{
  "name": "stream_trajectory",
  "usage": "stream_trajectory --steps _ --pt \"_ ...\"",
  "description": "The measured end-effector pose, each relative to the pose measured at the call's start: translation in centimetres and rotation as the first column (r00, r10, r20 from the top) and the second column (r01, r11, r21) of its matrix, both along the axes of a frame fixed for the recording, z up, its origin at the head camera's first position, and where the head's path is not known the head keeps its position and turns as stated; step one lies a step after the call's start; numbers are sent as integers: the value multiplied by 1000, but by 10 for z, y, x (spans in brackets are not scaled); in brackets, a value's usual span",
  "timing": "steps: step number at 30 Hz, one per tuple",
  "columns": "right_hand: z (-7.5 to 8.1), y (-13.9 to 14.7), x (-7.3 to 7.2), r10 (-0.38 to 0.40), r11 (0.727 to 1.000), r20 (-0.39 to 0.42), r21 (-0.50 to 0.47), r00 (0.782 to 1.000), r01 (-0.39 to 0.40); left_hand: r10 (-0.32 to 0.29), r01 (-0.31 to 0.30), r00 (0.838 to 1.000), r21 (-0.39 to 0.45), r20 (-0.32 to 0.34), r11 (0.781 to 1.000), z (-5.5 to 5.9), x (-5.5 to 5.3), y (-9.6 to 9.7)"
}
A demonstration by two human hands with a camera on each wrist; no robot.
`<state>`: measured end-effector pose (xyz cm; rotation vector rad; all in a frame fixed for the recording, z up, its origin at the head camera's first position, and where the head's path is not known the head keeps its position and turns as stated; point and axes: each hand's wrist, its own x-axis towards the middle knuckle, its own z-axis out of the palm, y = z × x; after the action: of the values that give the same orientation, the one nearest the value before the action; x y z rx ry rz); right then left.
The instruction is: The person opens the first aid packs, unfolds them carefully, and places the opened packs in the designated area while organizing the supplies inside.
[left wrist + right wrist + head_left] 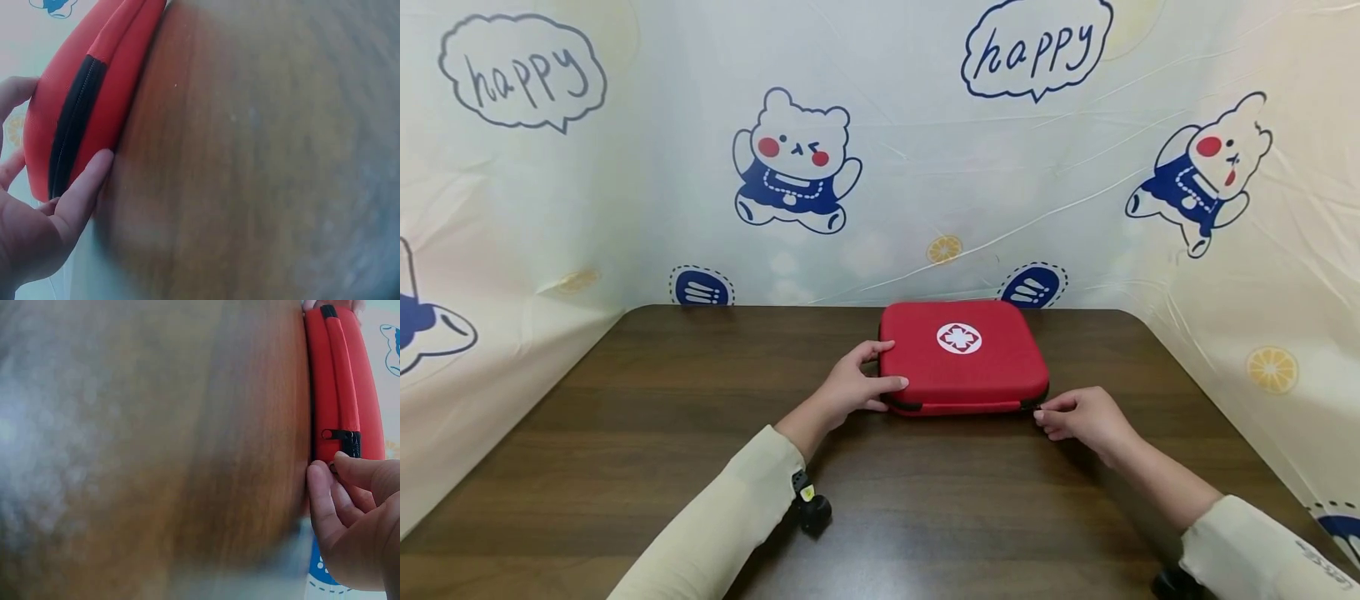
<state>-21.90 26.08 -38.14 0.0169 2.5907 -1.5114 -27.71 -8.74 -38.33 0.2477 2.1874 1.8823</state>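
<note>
A red first-aid case with a white cross emblem lies flat on the table, its zip closed along the front edge. My left hand grips the case's left end, one digit over the top near the front corner and the others along the side. At the front right corner my right hand pinches a zipper pull between thumb and fingertips. A second black zipper pull hangs beside it in the right wrist view. The left wrist view shows a black zip strip by my left fingers.
The brown wooden table has rounded far corners. A patterned cloth with bears and "happy" bubbles hangs behind and at both sides, close to the back of the case. A small black device is strapped at the left wrist.
</note>
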Motion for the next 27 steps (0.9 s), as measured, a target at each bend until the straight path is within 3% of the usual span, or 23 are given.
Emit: stream_trajectory --steps 15,21,27 --pt "11 24 -8 158 979 -6 130 987 -156 25 -25 1000 -28 -20 999 2 0 5" --pt "17 34 -15 178 961 -1 214 984 -173 21 -21 1000 -37 -13 999 0 -1 5" --pt "20 40 -22 164 967 -38 202 986 -154 34 -35 999 -46 -20 998 1 1 3"
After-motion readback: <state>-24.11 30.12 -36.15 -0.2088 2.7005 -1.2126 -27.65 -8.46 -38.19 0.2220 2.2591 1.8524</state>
